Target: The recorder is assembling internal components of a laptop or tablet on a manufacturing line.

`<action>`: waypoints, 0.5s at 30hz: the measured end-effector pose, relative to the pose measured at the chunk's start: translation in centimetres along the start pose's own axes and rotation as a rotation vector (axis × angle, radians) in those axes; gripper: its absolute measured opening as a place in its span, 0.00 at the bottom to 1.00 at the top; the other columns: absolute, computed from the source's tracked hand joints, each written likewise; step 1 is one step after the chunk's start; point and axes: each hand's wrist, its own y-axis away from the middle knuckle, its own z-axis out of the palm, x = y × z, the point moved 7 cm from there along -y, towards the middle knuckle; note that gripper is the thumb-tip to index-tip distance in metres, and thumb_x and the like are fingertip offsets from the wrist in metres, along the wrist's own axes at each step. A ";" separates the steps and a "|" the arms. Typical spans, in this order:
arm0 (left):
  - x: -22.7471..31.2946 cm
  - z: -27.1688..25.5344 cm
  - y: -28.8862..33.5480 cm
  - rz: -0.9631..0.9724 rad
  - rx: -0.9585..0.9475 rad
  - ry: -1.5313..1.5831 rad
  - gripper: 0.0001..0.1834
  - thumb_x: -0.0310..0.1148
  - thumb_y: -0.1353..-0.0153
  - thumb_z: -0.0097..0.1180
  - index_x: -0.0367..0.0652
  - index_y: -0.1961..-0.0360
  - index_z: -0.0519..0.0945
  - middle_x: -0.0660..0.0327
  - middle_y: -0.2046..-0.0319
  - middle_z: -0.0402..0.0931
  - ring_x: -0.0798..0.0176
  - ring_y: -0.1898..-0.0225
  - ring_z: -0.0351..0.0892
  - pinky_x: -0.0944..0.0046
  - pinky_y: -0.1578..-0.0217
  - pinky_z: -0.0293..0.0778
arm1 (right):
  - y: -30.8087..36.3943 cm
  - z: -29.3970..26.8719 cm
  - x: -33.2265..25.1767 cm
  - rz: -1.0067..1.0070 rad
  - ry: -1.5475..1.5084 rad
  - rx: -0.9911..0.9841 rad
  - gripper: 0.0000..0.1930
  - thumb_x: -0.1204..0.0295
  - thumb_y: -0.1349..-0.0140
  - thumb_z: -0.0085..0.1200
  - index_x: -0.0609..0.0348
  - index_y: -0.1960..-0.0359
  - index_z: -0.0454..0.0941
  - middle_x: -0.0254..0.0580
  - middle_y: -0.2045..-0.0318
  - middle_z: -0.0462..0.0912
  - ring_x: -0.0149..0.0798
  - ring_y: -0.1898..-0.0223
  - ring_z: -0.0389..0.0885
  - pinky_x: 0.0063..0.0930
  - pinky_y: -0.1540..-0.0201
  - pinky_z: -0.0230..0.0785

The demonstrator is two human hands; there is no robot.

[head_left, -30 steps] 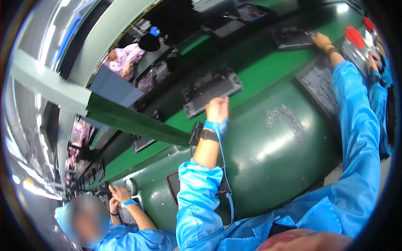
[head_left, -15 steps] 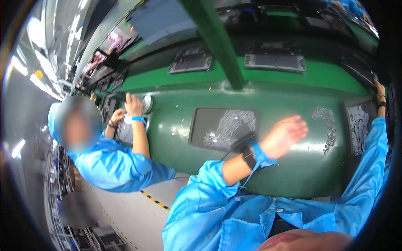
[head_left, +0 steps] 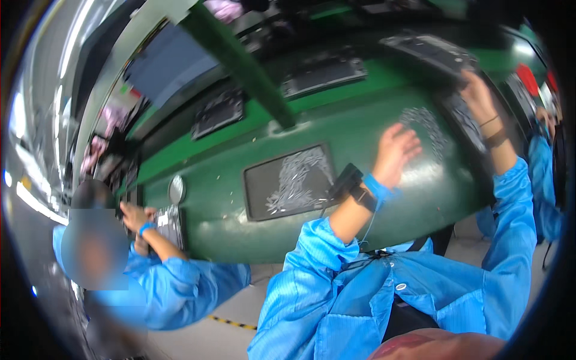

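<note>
My left hand hovers over the green table, its fingers stretched out and slightly apart, holding nothing. It has a blue wrist strap and a dark band. A scatter of small grey parts lies just beyond it. At the upper right, my right hand is closed at the near right corner of a flat dark device, which looks like an opened laptop base; blur hides the exact finger contact. Below that hand, a dark tray of grey parts is partly hidden.
A dark tray of small grey strips sits mid-table. Two similar devices, one nearer, lie on the green strip behind, past a slanting green post. A co-worker in blue handles a device at left; another sleeve shows at right.
My view has turned to the right. My right hand has moved inward and forward with the dark device, which now lies flatter at the upper right. My left hand remains empty above the table.
</note>
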 end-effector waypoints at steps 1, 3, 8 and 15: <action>-0.5 1.3 -0.2 0.016 0.009 -0.065 0.36 0.31 0.37 0.59 0.35 0.34 0.54 0.49 0.47 0.70 0.53 0.48 0.75 0.51 0.50 0.78 | 1.5 -3.0 2.0 0.154 -0.125 0.111 0.05 0.70 0.39 0.57 0.55 0.63 0.78 0.35 0.66 0.82 0.31 0.65 0.79 0.27 0.62 0.68; -0.1 1.8 0.3 0.056 0.081 -0.064 0.37 0.32 0.38 0.61 0.35 0.35 0.54 0.49 0.46 0.68 0.54 0.47 0.73 0.52 0.50 0.78 | 11.5 5.1 0.8 0.155 -0.231 0.032 0.08 0.69 0.39 0.56 0.55 0.60 0.77 0.36 0.64 0.81 0.32 0.63 0.79 0.26 0.63 0.67; 0.1 -0.8 3.1 0.218 0.032 -0.096 0.22 0.26 0.39 0.58 0.38 0.45 0.67 0.54 0.50 0.73 0.58 0.48 0.74 0.53 0.52 0.76 | 26.7 9.7 1.5 0.186 -0.291 0.021 0.23 0.70 0.36 0.57 0.59 0.42 0.65 0.38 0.53 0.78 0.32 0.50 0.76 0.29 0.49 0.69; 3.2 -5.9 13.6 0.060 -0.013 -0.306 0.25 0.20 0.40 0.52 0.33 0.40 0.64 0.52 0.45 0.72 0.57 0.44 0.73 0.58 0.42 0.68 | 28.4 1.8 -0.7 0.002 0.109 0.056 0.18 0.69 0.32 0.50 0.60 0.43 0.71 0.40 0.48 0.75 0.33 0.49 0.74 0.31 0.46 0.68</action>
